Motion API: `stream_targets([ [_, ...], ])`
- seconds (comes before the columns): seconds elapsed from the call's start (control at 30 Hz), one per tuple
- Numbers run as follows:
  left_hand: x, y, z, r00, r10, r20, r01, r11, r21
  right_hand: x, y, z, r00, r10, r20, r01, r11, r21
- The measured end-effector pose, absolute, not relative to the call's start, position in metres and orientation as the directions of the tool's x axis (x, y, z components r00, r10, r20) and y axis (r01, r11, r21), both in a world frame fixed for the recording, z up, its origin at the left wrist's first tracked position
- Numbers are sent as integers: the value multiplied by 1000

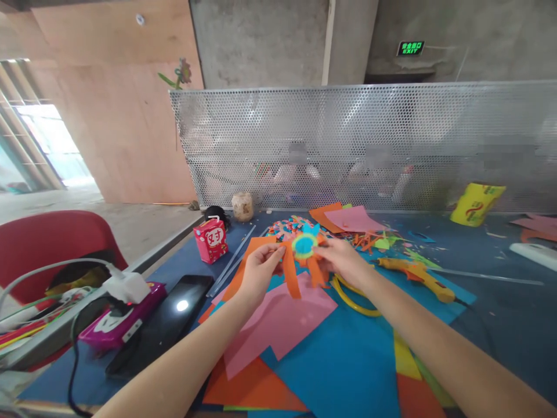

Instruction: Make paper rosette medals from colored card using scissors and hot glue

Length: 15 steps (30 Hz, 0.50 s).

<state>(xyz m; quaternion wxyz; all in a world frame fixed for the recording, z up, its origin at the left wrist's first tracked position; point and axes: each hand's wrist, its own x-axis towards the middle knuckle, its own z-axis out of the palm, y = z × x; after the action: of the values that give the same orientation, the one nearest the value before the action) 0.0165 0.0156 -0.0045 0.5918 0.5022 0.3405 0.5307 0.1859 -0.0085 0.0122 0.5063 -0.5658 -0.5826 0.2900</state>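
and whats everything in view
round paper piece: one, blue and yellow, in right hand
paper strip: one, orange, in left hand
paper sheets: several, mostly pink, orange, blue, centre
paper scraps: many, mixed colours, beyond hands
glue gun: one, yellow, right
curved loops: unclear count, yellow, left of gun
smartphone: one, black, left
plastic sticks: at least three, clear, both sides
drink carton: one, red, left
power strip: one, magenta, lower left
cables: several, mixed, left
chair: one, red, far left
cylinder: one, yellow, far right
perforated metal screen: one, silver, back
container: one, beige, before screen
exit sign: one, green, upper right
tabletop: one, blue, underneath
people: at least two, blurred, behind screen
hands: two, bare, centre
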Motion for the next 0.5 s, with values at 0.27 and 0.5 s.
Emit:
stream_targets([
  [0.27,18,11,-2,254,959,126,-302,-45,952,204,-28,16,208,943,259,900,-81,-429],
  [0.5,21,11,-8,322,943,79,-276,14,961,217,-46,-5,250,965,74,965,-243,-96],
])
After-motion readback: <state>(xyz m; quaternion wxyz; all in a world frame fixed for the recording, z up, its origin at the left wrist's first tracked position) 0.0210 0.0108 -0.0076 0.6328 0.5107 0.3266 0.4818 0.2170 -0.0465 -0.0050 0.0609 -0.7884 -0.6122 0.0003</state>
